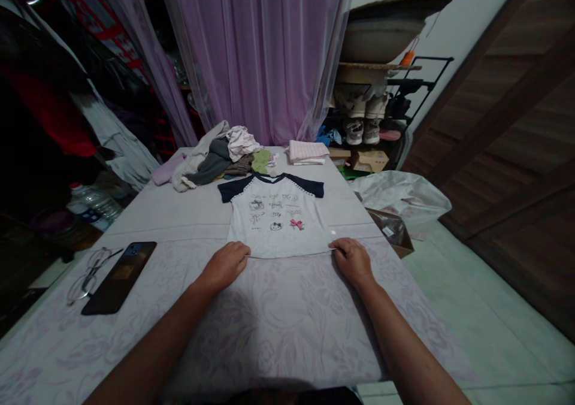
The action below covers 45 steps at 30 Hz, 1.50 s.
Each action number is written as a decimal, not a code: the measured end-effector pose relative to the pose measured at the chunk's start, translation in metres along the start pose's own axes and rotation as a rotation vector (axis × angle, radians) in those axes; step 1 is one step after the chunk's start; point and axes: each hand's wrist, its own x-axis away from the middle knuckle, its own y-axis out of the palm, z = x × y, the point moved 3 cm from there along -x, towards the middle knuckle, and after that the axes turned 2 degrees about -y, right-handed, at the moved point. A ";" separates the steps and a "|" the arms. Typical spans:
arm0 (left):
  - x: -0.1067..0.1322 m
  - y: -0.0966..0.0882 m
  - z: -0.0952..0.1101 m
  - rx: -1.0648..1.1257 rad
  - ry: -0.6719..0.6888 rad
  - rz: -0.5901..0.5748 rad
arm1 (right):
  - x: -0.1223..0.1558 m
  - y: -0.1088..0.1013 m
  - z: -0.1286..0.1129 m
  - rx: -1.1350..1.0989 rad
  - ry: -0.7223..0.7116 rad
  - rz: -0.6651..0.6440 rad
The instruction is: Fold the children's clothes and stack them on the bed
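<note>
A small white T-shirt [274, 237] with dark navy sleeves lies spread out on the table, its printed front facing up and its neckline pointing away from me. Small drawings and a pink bow decorate the chest. At the left end of the hem, my left hand [227, 264] is closed on the fabric. My right hand [354, 260] pinches the hem's right corner. Between the two hands the hem runs nearly straight.
A heap of crumpled clothes [215, 159] and a folded pink cloth [308, 152] lie at the table's far end. Eyeglasses [90, 273] and a phone [120, 278] rest on the left. Beyond the right edge are a plastic bag [399, 192] and a cardboard box [402, 243].
</note>
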 end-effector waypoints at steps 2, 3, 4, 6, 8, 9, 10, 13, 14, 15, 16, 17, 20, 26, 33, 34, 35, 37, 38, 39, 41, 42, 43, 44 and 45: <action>0.000 0.001 -0.002 -0.005 -0.007 0.024 | 0.001 -0.001 0.004 -0.032 0.003 0.021; 0.000 0.003 -0.003 -0.009 -0.008 0.031 | 0.002 -0.002 0.005 -0.044 0.003 0.032; 0.001 0.004 -0.004 -0.011 -0.007 0.036 | 0.003 -0.002 0.006 -0.050 0.002 0.038; 0.003 0.006 -0.007 -0.014 -0.002 0.046 | 0.003 -0.002 0.004 -0.035 -0.002 0.032; 0.007 0.007 -0.011 -0.009 -0.003 0.062 | 0.004 -0.003 0.001 0.000 -0.009 0.006; 0.009 0.006 -0.013 -0.005 -0.007 0.070 | 0.005 -0.004 0.000 0.018 -0.012 -0.010; 0.012 0.004 -0.016 -0.002 -0.012 0.075 | 0.006 -0.005 -0.002 0.034 -0.017 -0.026; 0.020 -0.003 -0.023 -0.001 -0.027 0.078 | 0.009 -0.011 -0.004 0.065 -0.035 -0.057; 0.022 -0.005 -0.024 -0.010 -0.034 0.079 | 0.010 -0.013 -0.006 0.071 -0.043 -0.057; 0.024 -0.006 -0.023 -0.025 -0.042 0.087 | 0.011 -0.015 -0.010 0.072 -0.052 -0.051; 0.025 -0.005 -0.022 -0.045 -0.044 0.101 | 0.011 -0.015 -0.016 0.070 -0.065 -0.046; 0.025 -0.002 -0.018 -0.072 -0.039 0.120 | 0.012 -0.015 -0.025 0.066 -0.080 -0.049; 0.020 0.018 0.004 -0.165 0.048 0.160 | 0.011 -0.002 -0.069 0.043 -0.163 -0.166; 0.006 0.058 0.029 -0.266 0.145 0.093 | 0.014 0.037 -0.134 0.022 -0.411 -0.550; 0.034 0.048 -0.015 -0.295 0.079 0.066 | 0.026 0.008 -0.048 0.179 -0.269 -0.509; 0.038 0.047 -0.020 -0.293 0.070 0.066 | 0.029 0.003 -0.036 0.202 -0.239 -0.502; 0.042 0.045 -0.025 -0.288 0.059 0.064 | 0.032 -0.001 -0.025 0.224 -0.208 -0.494; 0.048 0.040 -0.031 -0.272 0.030 0.050 | 0.037 -0.007 -0.012 0.259 -0.156 -0.476; 0.049 0.037 -0.033 -0.259 0.015 0.034 | 0.039 -0.008 -0.010 0.271 -0.137 -0.465; 0.049 0.033 -0.034 -0.243 -0.003 0.015 | 0.039 -0.008 -0.010 0.278 -0.120 -0.452; 0.044 0.025 -0.032 -0.209 -0.042 -0.018 | 0.036 -0.006 -0.019 0.280 -0.099 -0.421; 0.038 0.022 -0.028 -0.194 -0.059 -0.023 | 0.033 -0.003 -0.027 0.273 -0.098 -0.407; 0.031 0.018 -0.023 -0.181 -0.069 -0.018 | 0.028 0.001 -0.037 0.260 -0.103 -0.395; 0.022 0.016 -0.017 -0.171 -0.072 -0.005 | 0.022 0.005 -0.049 0.243 -0.114 -0.387; 0.012 0.015 -0.009 -0.166 -0.068 0.013 | 0.015 0.011 -0.062 0.221 -0.133 -0.386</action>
